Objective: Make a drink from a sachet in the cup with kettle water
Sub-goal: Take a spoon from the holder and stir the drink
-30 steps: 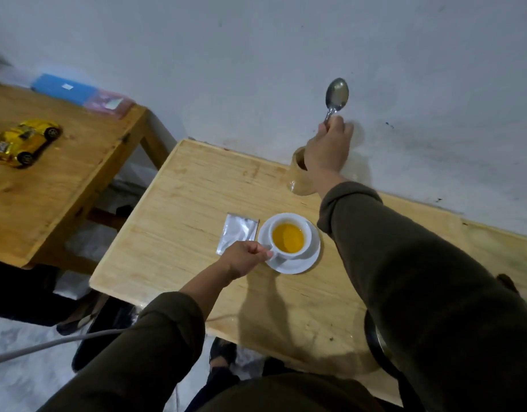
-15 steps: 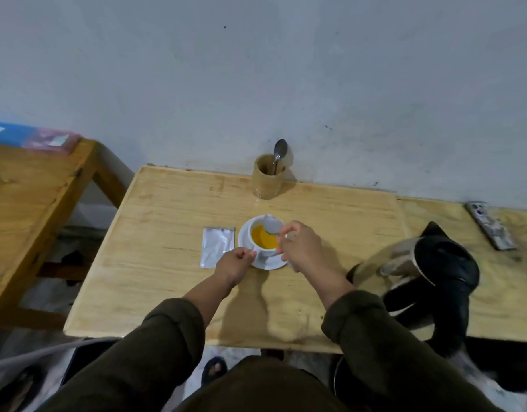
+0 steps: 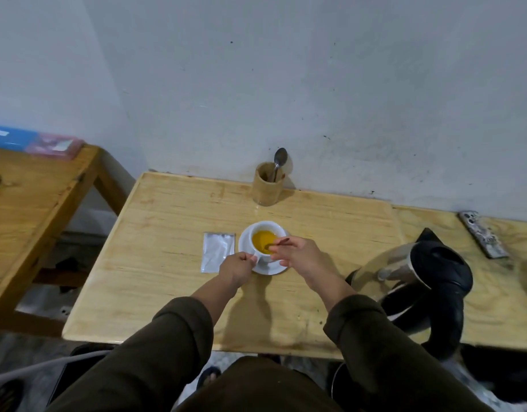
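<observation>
While the left hand pinches the cup and the right hand is closed on a spoon, orange drink could be slopped onto the saucer by brisk stirring.

No legible text anywhere. Sachet on the table: plain silver face, no print visible. Blue box and pink box on the side table each carry a small white label, too small and blurred to read. Phone case pattern: no words discernible.
</observation>
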Motion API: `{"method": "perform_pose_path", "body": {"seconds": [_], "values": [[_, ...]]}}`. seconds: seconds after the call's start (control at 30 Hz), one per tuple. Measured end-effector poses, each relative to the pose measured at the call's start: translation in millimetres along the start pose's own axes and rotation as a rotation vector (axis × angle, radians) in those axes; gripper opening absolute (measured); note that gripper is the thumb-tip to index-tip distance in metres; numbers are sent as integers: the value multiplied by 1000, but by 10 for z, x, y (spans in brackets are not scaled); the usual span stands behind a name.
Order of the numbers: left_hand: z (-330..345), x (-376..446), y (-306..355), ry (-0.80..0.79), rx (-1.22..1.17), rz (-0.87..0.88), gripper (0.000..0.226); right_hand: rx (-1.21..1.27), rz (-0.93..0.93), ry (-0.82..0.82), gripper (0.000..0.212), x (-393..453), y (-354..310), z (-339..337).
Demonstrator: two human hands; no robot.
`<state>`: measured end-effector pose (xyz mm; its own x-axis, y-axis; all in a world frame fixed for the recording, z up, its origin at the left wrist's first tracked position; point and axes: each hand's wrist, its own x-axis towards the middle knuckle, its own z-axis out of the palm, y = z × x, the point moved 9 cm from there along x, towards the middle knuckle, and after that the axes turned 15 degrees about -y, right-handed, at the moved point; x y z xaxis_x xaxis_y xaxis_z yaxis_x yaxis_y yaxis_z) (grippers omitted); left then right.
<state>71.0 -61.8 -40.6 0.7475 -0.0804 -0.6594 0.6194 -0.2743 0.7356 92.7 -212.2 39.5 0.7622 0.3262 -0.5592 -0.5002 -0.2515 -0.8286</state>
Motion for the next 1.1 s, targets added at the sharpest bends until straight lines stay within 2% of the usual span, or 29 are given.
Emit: {"method": "perform_pose_path", "body": {"seconds": [0.13,0.2,0.43,0.6,0.93,1.1], "values": [[-9,6,-9,17,-35,-19,33,-560,-82,182,27,14,-197,-66],[-14,2,-8,20,-42,-34,34,-683,-119,244,30,26,-271,-71],[-8,7,-65,19,-131,-56,31,-755,-207,254,15,129,-348,-32],[-10,-22,-62,20,-134,-64,32,-685,-216,180,17,188,-364,14],[-18,-12,-76,37,-114,-54,34,-991,-146,170,28,257,-477,35],[-17,-13,-68,46,-100,-46,33,-1007,-193,167,32,224,-444,138]]}}
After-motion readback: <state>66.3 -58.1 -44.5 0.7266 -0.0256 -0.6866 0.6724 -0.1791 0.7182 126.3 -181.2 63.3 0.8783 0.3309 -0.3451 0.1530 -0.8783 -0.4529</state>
